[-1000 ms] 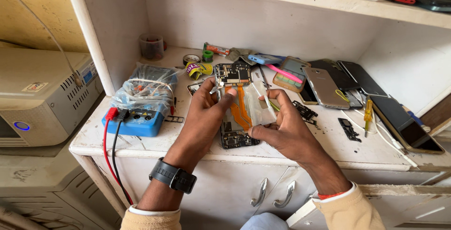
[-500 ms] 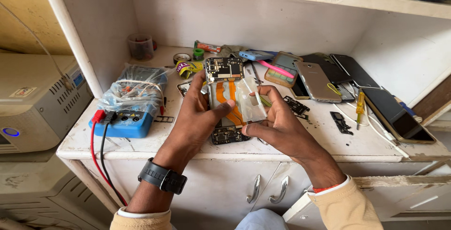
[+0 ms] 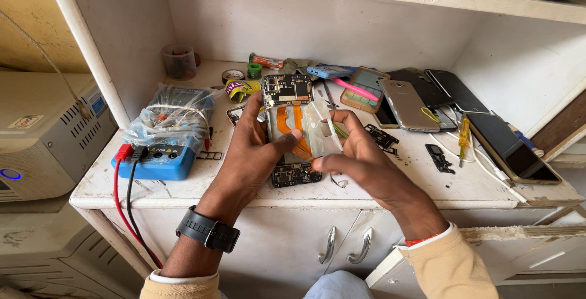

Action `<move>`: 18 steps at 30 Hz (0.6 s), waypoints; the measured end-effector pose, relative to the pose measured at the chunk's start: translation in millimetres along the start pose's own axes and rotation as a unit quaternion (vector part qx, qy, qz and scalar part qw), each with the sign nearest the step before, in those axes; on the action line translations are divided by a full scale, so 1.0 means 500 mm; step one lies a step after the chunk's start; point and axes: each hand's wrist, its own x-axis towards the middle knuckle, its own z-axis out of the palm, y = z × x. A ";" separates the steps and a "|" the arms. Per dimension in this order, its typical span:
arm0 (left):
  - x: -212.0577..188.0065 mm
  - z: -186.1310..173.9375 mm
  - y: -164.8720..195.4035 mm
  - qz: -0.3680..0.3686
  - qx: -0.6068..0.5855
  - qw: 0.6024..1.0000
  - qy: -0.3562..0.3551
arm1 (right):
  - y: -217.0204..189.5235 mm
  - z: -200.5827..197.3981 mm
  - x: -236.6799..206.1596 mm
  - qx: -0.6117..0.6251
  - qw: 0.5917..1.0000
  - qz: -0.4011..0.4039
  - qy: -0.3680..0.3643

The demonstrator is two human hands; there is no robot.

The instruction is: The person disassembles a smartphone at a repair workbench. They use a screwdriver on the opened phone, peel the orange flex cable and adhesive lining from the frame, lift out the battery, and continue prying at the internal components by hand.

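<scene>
Both hands are working over a white workbench (image 3: 183, 189), holding an opened phone (image 3: 292, 129) with its back off, 2 orange flex cables (image 3: 289, 122) and circuit boards showing. The left hand (image 3: 253, 152) is gripping the phone's left edge, thumb pressing across onto the orange cables. The right hand (image 3: 360, 163) is pinching a clear plastic piece (image 3: 322, 129) at the phone's right side, fingers curled around it, thumb underneath. The phone is sitting tilted just above the bench middle, top end pointing toward the back wall. A black watch (image 3: 207, 230) is sitting on the left wrist.

Left of the hands, a blue multimeter (image 3: 157, 160) wrapped in a plastic bag is lying flat, red and black leads (image 3: 125, 201) hanging off the bench edge. Right of the hands, several phones (image 3: 410, 105) and black small parts (image 3: 437, 157) are lying scattered, plus a yellow-handled screwdriver (image 3: 464, 135). Tape rolls (image 3: 233, 75) and a small cup (image 3: 179, 61) are sitting near the back. A grey box unit (image 3: 43, 134) is standing well apart on the left.
</scene>
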 end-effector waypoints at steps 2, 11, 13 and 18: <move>0.000 0.000 0.002 -0.005 0.006 1.000 0.004 | 0.001 0.000 0.005 0.023 1.000 0.005 0.009; -0.003 0.000 0.005 -0.015 0.013 1.000 0.015 | 0.004 0.014 0.006 -0.011 0.999 -0.031 0.009; -0.001 0.001 0.004 -0.014 0.016 1.000 0.017 | 0.001 0.014 0.004 -0.017 1.000 -0.016 0.010; -0.004 0.000 0.004 -0.005 0.024 1.000 0.009 | 0.004 0.018 0.009 -0.019 1.000 -0.011 0.016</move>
